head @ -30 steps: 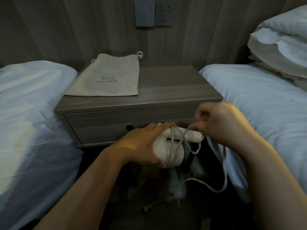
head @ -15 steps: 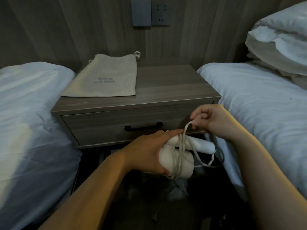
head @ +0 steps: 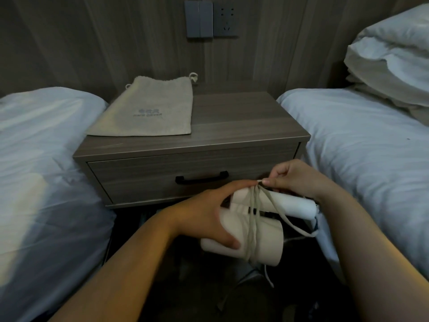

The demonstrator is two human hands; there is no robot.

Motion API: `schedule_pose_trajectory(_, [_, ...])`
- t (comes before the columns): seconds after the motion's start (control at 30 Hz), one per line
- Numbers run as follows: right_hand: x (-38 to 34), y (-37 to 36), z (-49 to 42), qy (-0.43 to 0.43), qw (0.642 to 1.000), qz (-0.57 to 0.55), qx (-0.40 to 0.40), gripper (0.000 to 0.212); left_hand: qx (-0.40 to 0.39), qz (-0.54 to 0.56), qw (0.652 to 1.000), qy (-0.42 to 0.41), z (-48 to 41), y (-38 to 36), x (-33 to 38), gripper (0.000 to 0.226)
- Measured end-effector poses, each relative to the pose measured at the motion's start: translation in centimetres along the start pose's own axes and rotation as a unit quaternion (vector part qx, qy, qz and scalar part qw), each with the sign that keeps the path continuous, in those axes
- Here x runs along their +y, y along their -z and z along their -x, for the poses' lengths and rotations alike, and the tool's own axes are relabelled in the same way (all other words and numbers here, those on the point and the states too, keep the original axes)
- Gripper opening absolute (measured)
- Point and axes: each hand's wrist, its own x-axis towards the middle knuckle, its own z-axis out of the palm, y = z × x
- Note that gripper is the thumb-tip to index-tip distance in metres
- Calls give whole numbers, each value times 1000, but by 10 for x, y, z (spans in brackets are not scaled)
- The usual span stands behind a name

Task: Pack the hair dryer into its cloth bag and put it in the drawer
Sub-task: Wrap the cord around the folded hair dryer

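Note:
A white folded hair dryer (head: 267,238) hangs in front of the nightstand, its pale cord (head: 253,219) wound several times around body and handle. My left hand (head: 204,214) grips the dryer from the left, index finger stretched along the top. My right hand (head: 294,180) pinches the cord just above the dryer. A loose loop of cord trails to the right and below. The beige cloth bag (head: 148,112) lies flat on the nightstand's left half. The drawer (head: 144,177) with a black handle (head: 202,178) is closed.
The wooden nightstand (head: 243,122) stands between two white beds, one at the left (head: 41,163) and one at the right (head: 366,147). Pillows (head: 392,59) are stacked at the right. A switch and socket plate (head: 211,19) sits on the wall panel. Dark floor lies below.
My right hand has brought the cord down against the top of the dryer, adding a turn. The trailing loop at the right is shorter. The view has shifted slightly.

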Motion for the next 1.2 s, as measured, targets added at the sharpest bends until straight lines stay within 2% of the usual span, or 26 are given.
schedule_pose_trajectory(0.1, [13, 5, -7, -24, 988, -138, -63, 15, -6, 97, 995, -26, 1, 7, -4, 102])
schedule_pose_trajectory(0.17, [20, 4, -9, -50, 949, -281, -134, 29, 2, 164, 985, -55, 1, 9, -6, 101])
schedule_pose_trajectory(0.2, [21, -4, -8, -36, 924, -337, -176, 30, 10, 202, 977, -65, 1, 10, -8, 101])
schedule_pose_trajectory(0.27, [19, -18, -11, -27, 902, -393, -177, 23, 35, 277, 957, -75, 0, 10, -9, 103])
schedule_pose_trajectory(0.3, [16, -25, -12, -24, 901, -398, -169, 20, 49, 307, 947, -74, -1, 10, -9, 104])
schedule_pose_trajectory(0.33, [11, -30, -10, -9, 918, -374, -131, 17, 65, 330, 939, -70, -3, 10, -10, 105])
schedule_pose_trajectory(0.43, [-2, -39, -3, 27, 933, -350, -85, 29, 109, 383, 915, -63, -5, 11, -14, 105])
schedule_pose_trajectory(0.53, [-4, -43, -3, 32, 963, -263, -47, 46, 142, 427, 891, -54, -6, 13, -15, 106])
schedule_pose_trajectory(0.6, [-7, -42, -1, 34, 977, -208, -41, 54, 166, 441, 881, -40, -8, 15, -15, 113])
schedule_pose_trajectory(0.73, [-14, -34, 10, 32, 988, -124, -92, 47, 230, 467, 854, -19, -14, 16, -16, 122])
schedule_pose_trajectory(0.8, [-19, -29, 15, 26, 992, -99, -78, 53, 254, 469, 846, -15, -15, 19, -17, 117])
schedule_pose_trajectory(0.87, [-25, -26, 18, 28, 995, -78, -46, 51, 275, 454, 848, -7, -16, 22, -18, 102])
schedule_pose_trajectory(0.97, [-31, -24, 20, 14, 995, -89, -35, 41, 298, 434, 850, 0, -15, 22, -17, 96])
schedule_pose_trajectory(1.1, [-31, -25, 23, -5, 982, -170, -76, 34, 320, 406, 856, 5, -15, 21, -10, 90])
schedule_pose_trajectory(1.2, [-29, -28, 21, -25, 960, -257, -106, 56, 327, 391, 860, 14, -16, 20, -6, 90])
